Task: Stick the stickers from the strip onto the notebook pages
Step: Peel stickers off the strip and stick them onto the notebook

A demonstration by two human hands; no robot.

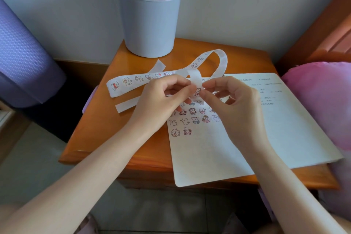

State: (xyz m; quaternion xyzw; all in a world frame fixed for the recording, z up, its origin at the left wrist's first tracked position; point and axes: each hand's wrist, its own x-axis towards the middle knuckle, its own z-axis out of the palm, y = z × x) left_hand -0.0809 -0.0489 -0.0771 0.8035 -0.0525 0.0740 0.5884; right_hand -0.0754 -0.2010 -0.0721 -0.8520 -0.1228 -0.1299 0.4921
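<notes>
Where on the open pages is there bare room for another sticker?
The left page is bare below the stickers to its bottom edge, and right of the last row's two. The right page is bare below the handwriting. Crowded under the left hand and right hand, both pinching the strip.

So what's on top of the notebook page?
Rows of small cartoon stickers are stuck on the notebook page. Above it, the left hand and right hand pinch the sticker strip. The hands cover any stickers further up.

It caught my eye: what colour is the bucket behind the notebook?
The bucket is plain pale grey-blue, seen in the head view.
</notes>
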